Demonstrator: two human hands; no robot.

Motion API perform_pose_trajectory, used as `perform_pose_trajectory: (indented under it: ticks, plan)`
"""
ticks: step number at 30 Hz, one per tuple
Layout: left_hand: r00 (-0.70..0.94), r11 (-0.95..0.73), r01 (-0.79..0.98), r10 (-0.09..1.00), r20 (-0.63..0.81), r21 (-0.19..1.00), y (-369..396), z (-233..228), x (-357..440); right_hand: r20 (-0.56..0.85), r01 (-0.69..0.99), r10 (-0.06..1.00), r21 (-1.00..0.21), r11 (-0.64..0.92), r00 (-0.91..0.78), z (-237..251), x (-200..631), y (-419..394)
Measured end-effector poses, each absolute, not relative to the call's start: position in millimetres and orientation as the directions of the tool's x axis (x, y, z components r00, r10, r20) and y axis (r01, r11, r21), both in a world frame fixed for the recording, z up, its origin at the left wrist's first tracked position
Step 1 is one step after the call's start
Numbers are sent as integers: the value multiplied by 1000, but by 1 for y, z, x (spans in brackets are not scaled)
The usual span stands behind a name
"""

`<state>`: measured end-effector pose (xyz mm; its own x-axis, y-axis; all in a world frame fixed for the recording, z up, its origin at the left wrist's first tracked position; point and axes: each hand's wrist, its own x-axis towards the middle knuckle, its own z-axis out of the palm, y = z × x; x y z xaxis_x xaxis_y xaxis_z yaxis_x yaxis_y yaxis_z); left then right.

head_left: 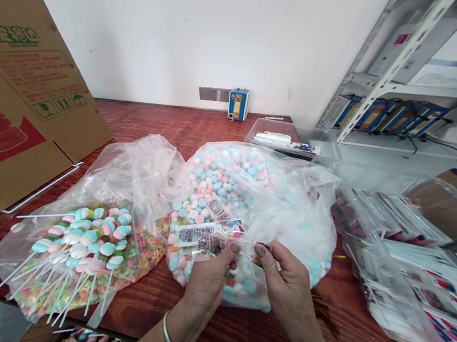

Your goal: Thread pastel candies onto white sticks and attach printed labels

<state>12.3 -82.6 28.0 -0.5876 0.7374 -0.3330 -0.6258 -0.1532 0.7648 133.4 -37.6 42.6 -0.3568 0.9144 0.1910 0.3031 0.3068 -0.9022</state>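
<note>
Red-brown wood of our bench (232, 334) runs under us. Nearest, our left hand (208, 280) and right hand (285, 282) each pinch one clear printed sleeve (213, 241), unfilled, over the bag of loose candies (250, 196). Left lies a bag of finished lollipops (84, 242); beyond, a plastic tray (295, 140).

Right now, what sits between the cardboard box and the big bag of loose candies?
In the head view, a clear bag of lollipops lies on the table between the cardboard box and the candy bag.
</note>
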Motion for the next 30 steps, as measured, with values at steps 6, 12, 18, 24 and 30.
perform_pose_trajectory:
  ticks: [6,12,18,24,30]
  plan:
    - [-521,-102,-647,782,-341,756,-81,12,13,234,311,912,-887,343,-337,36,129,-38]
    - [-337,-39,-772,872,-356,635,-79,12,9,230,275,890,-894,353,-394,40,132,-39]
    - [-236,-104,-934,898,-372,342,-78,11,5,204,138,931,-957,254,-302,46,140,-46]
    - [-240,-130,-937,913,-330,323,-81,9,3,388,62,868,-902,426,-310,56,141,-59]
    - [-322,-143,-877,884,-339,459,-85,8,2,475,162,803,-816,555,-360,55,134,-68]
